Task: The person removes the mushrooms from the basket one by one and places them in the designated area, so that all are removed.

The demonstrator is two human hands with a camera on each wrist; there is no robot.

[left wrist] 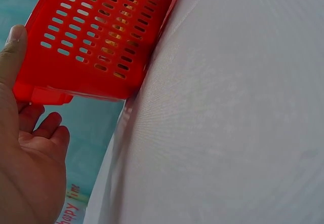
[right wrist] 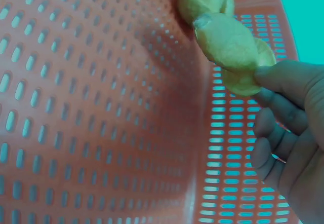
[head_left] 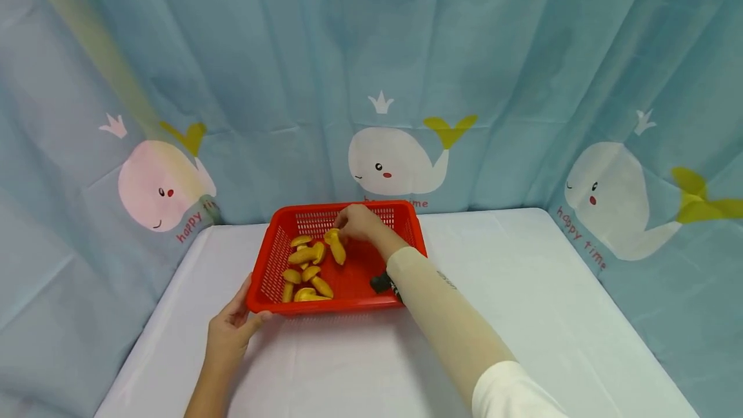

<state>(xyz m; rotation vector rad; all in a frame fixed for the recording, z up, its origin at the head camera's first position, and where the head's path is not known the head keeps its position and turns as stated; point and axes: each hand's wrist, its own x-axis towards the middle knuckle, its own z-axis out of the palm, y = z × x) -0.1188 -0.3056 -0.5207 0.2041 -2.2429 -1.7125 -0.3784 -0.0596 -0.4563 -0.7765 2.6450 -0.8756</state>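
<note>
Head view: red basket (head_left: 400,221) is sitting on the white table (head_left: 522,289), yellow pieces (head_left: 307,269) lying inside. Left hand (head_left: 232,328) is gripping the basket's near-left corner; right hand (head_left: 360,221) is pinching one yellow piece (head_left: 335,244) inside.

Left wrist: thumb (left wrist: 12,51) is pressing on the basket rim (left wrist: 43,95).

Right wrist: fingers (right wrist: 283,79) are clamping the yellow piece (right wrist: 230,49) above the basket floor.

Whale-printed blue curtain (head_left: 371,82) behind white table (head_left: 522,289).
</note>
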